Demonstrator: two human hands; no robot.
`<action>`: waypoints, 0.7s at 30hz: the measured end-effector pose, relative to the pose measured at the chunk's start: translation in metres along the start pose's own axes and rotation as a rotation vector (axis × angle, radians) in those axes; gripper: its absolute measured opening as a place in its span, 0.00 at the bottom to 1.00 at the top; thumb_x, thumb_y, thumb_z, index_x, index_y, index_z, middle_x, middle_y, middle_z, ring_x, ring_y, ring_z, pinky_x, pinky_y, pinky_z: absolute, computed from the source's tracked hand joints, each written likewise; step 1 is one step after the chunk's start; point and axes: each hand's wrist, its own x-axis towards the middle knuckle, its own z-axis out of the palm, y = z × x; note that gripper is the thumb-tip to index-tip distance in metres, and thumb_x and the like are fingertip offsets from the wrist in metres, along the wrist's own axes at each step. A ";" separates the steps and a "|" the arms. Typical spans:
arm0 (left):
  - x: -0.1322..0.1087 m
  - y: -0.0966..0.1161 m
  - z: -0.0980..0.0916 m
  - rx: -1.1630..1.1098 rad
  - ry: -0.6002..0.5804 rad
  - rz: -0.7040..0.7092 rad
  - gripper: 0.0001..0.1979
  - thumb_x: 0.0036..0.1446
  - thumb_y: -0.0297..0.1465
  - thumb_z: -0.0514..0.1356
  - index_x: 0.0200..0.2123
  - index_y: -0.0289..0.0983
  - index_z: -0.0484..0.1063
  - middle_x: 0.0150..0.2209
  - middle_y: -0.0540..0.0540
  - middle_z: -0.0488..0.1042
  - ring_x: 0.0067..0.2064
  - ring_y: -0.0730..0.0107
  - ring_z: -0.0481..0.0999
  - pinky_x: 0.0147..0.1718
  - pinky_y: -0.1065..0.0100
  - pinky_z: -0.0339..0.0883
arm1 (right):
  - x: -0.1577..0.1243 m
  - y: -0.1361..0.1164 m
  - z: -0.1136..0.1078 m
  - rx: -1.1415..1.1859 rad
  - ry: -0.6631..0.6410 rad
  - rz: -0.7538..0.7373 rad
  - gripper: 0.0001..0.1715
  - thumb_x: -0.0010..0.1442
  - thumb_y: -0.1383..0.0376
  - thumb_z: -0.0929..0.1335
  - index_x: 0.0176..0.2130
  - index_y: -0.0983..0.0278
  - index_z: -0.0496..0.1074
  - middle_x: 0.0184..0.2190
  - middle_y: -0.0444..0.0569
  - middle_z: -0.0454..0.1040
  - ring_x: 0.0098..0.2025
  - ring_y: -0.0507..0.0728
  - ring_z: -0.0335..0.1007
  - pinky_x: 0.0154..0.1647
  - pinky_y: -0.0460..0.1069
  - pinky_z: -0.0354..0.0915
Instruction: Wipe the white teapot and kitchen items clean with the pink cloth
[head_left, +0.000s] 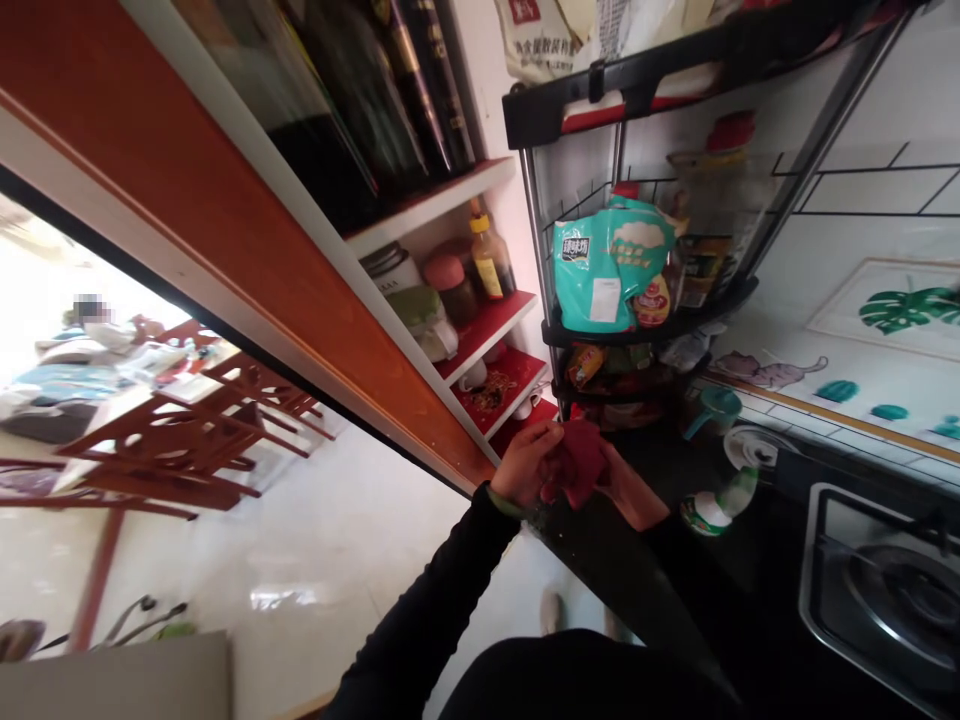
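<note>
Over the dark counter (660,590) | left hand (525,465) and right hand (634,495) | each grip closed on red cloth (581,460)

Dark red cloth (583,460), teal bag (609,262)

I can just read three Chinese characters, 臻味坊, in the dark label box on the teal bag (607,265). Print on the white bag (551,35) above stays too blurred for me.
</note>
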 end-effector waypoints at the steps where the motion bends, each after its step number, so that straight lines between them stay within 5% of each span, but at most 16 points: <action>1: 0.000 0.003 0.000 0.084 0.005 0.050 0.24 0.49 0.50 0.74 0.32 0.36 0.75 0.29 0.48 0.74 0.28 0.73 0.73 0.27 0.71 0.68 | -0.001 -0.002 0.008 0.085 -0.064 0.062 0.52 0.60 0.27 0.60 0.63 0.60 0.70 0.55 0.60 0.80 0.54 0.68 0.80 0.43 0.58 0.76; 3: -0.001 0.010 -0.001 0.334 0.072 0.210 0.19 0.54 0.48 0.71 0.34 0.36 0.78 0.33 0.45 0.77 0.33 0.67 0.77 0.33 0.66 0.74 | -0.002 -0.011 0.021 0.241 -0.136 0.156 0.50 0.64 0.29 0.56 0.61 0.61 0.72 0.55 0.60 0.80 0.54 0.68 0.80 0.43 0.59 0.77; 6: -0.005 0.028 -0.007 0.633 0.320 0.531 0.21 0.58 0.42 0.70 0.51 0.40 0.79 0.54 0.38 0.77 0.51 0.56 0.79 0.48 0.59 0.77 | 0.002 -0.026 0.030 0.350 -0.108 0.172 0.35 0.67 0.40 0.64 0.58 0.60 0.74 0.58 0.56 0.79 0.55 0.64 0.80 0.46 0.57 0.77; 9: -0.007 0.051 -0.010 0.621 0.491 0.720 0.36 0.63 0.44 0.65 0.71 0.44 0.62 0.69 0.35 0.64 0.62 0.52 0.74 0.56 0.57 0.76 | 0.011 -0.026 0.025 0.230 -0.048 0.142 0.29 0.64 0.48 0.70 0.58 0.60 0.75 0.51 0.55 0.83 0.46 0.63 0.83 0.40 0.54 0.77; 12: -0.002 0.071 -0.007 0.551 0.555 0.824 0.42 0.65 0.50 0.62 0.76 0.47 0.50 0.74 0.36 0.55 0.67 0.50 0.70 0.59 0.57 0.74 | 0.019 -0.010 0.015 -0.068 0.056 0.146 0.25 0.64 0.50 0.73 0.53 0.64 0.78 0.38 0.54 0.83 0.36 0.61 0.81 0.34 0.53 0.76; 17: 0.008 0.081 -0.001 0.459 0.605 0.867 0.46 0.64 0.54 0.62 0.76 0.46 0.46 0.75 0.36 0.53 0.70 0.49 0.66 0.61 0.57 0.73 | 0.013 0.018 0.002 -0.174 0.130 0.079 0.20 0.71 0.55 0.70 0.57 0.62 0.73 0.56 0.54 0.75 0.53 0.59 0.76 0.52 0.58 0.76; 21: 0.017 0.098 -0.001 0.271 0.638 0.826 0.39 0.62 0.49 0.65 0.71 0.45 0.57 0.73 0.38 0.55 0.68 0.48 0.70 0.58 0.55 0.76 | -0.004 0.028 -0.010 -0.179 0.148 0.063 0.22 0.70 0.55 0.71 0.59 0.61 0.73 0.59 0.54 0.73 0.55 0.61 0.75 0.53 0.58 0.76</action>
